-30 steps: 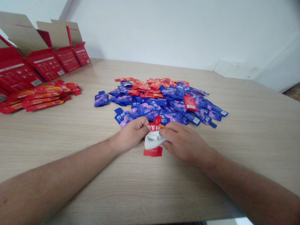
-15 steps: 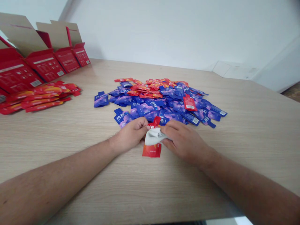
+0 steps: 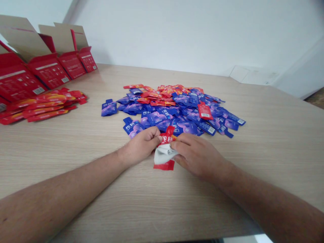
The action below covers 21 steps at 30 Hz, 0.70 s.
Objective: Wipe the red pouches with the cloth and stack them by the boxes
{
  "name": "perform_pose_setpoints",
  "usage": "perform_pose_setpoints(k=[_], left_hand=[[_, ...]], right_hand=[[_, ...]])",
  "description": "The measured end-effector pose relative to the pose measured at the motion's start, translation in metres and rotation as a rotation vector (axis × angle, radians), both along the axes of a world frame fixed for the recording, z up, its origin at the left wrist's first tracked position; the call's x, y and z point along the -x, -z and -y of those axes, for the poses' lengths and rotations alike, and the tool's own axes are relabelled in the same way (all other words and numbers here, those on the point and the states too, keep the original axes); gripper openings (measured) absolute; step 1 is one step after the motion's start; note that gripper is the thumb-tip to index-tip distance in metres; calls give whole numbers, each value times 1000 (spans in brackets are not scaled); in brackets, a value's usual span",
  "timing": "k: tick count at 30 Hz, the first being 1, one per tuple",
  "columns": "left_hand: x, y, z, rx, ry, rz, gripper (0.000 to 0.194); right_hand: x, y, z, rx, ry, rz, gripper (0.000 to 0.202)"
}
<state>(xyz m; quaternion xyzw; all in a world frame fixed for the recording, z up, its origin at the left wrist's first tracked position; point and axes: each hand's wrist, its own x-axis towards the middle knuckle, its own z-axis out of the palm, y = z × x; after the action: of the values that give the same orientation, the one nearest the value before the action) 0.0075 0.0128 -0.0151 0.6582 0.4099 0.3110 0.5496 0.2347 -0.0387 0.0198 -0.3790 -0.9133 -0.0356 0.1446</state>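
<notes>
A red pouch (image 3: 165, 139) with white characters lies on the wooden table (image 3: 162, 202) in front of me. My left hand (image 3: 140, 145) pinches its upper left edge. My right hand (image 3: 196, 153) holds a small white cloth (image 3: 162, 154) pressed on the pouch's middle. Just behind the hands spreads a heap of blue and red pouches (image 3: 177, 108).
A row of red pouches (image 3: 42, 104) lies at the left. Behind it stand open red cartons (image 3: 48, 65) with raised brown flaps. A white wall runs along the table's far edge.
The cloth under my right hand has slid down and slightly left over the red pouch. My left hand has stayed on the pouch's edge.
</notes>
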Motion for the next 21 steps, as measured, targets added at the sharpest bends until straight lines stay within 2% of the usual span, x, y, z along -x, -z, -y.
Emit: perform_pose_setpoints(k=[3,8,9,13,15,18,19,21], left_hand=[[-1,0,0,26,-18,36,29],[-1,-1,1,-9,-7,7,27],[0,-1,1,-3,-10,10,28],[0,0,0,26,-26,34,30],[0,1,-1,13,-16,20,30],[1,1,-1,-12,-2,4,29],[1,1,-1,-14,-5,7,29],[0,0,0,0,-17,20,29]], right_hand=[[-2,-1,-3,-18,131,-58,22],[0,-1,0,39,-46,34,15],[0,-1,-1,37,-38,30,15],[-3,-1,-4,-3,143,-52,22],[-2,-1,-4,8,116,-39,20],[0,-1,-1,49,-22,36,14],[0,-2,0,53,-29,42,13],[-1,-2,-1,38,43,8,16]])
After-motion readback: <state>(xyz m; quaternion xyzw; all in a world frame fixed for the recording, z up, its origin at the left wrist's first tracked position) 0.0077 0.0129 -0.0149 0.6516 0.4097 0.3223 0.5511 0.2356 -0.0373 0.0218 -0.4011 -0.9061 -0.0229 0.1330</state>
